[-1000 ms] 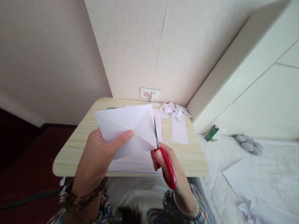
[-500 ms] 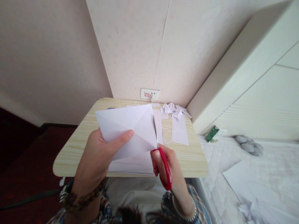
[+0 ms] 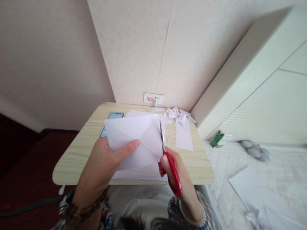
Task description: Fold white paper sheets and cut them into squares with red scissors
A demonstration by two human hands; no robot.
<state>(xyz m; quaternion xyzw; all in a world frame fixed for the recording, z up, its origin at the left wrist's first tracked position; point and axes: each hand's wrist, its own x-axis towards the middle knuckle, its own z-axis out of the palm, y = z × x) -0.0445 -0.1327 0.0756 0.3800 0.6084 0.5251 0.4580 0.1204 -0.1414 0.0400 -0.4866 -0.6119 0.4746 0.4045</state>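
My left hand [image 3: 105, 163] grips a creased white sheet of paper [image 3: 136, 139], thumb on top, holding it above the small wooden table [image 3: 74, 156]. My right hand [image 3: 176, 171] is closed on red-handled scissors [image 3: 171, 167]. Their blades point away from me along the sheet's right edge. More white sheets [image 3: 139, 174] lie flat on the table under the held paper.
A phone [image 3: 112, 117] lies at the table's back left. Folded paper pieces [image 3: 178, 114] and a paper strip [image 3: 184, 136] sit at the back right. A wall socket [image 3: 153, 98] is behind. To the right, a bed holds a green carton [image 3: 219, 139] and loose paper [image 3: 259, 188].
The held sheet has dropped lower and tilted flatter, which uncovers the phone behind it. The scissors shifted slightly along the sheet's right edge.
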